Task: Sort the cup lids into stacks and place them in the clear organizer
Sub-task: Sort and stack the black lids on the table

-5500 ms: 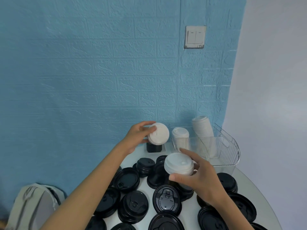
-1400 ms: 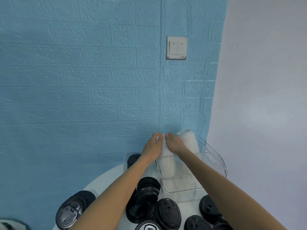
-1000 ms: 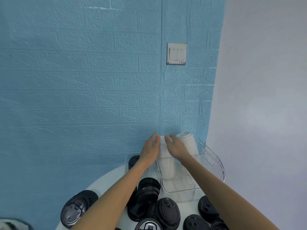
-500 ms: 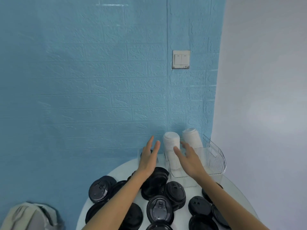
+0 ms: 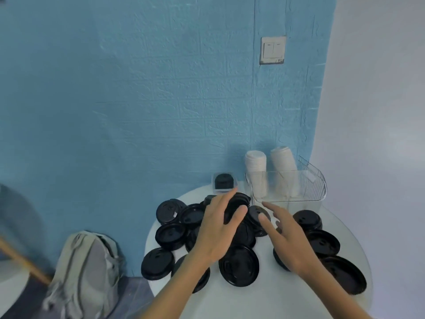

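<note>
No readable writing anywhere. Black lids (image 5: 239,268), round and shallow, scattered over the white table (image 5: 264,302). Two white stacks (image 5: 255,171) upright in the clear organizer (image 5: 310,192) at the far right. Left hand (image 5: 218,229) and right hand (image 5: 285,236) spread, fingers straight, holding nothing, above the black lids.

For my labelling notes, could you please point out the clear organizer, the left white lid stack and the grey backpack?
clear organizer (image 5: 318,187): head view, right wall.
left white lid stack (image 5: 255,162): head view, upper part.
grey backpack (image 5: 85,270): head view, front panel.
</note>
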Tool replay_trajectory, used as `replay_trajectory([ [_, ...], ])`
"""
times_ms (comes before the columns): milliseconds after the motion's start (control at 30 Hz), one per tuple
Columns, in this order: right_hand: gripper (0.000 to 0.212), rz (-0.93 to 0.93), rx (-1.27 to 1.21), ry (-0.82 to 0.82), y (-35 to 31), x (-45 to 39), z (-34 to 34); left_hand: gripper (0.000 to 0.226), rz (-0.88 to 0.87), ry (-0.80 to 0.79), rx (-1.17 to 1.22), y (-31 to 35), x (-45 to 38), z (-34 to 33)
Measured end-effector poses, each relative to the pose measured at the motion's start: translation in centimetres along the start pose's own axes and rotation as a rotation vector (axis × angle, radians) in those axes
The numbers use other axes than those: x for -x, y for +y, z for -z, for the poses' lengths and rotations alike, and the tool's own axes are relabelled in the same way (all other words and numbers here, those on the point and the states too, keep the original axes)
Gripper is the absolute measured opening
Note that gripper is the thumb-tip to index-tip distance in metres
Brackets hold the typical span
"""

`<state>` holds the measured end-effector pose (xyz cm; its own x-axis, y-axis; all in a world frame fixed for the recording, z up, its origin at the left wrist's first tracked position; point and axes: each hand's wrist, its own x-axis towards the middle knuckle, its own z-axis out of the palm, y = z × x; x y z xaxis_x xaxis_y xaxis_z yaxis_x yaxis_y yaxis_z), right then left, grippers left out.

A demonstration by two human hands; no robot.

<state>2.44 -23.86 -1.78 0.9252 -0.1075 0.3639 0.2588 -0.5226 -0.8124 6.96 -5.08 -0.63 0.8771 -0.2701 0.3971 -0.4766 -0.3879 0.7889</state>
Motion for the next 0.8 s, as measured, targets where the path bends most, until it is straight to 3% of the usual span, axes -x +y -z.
replay_trajectory([
  [133,0.052,0.030,0.106,0.030,0.8,3.2,0.6,0.061,-0.017,-0.019,-0.173,-0.6,3.9,-0.7],
  [400,0.065,-0.021,0.380,0.183,4.1,6.7,3.9,0.084,0.054,-0.193,-0.462,-2.4,8.3,-3.4],
  [633,0.074,-0.257,0.608,0.132,7.8,8.8,6.0,0.075,0.050,-0.181,-0.411,-3.0,9.1,-4.2],
  [800,0.068,-0.290,0.550,0.121,8.4,9.8,5.8,0.085,0.020,-0.116,-0.233,-2.5,9.7,-4.1],
])
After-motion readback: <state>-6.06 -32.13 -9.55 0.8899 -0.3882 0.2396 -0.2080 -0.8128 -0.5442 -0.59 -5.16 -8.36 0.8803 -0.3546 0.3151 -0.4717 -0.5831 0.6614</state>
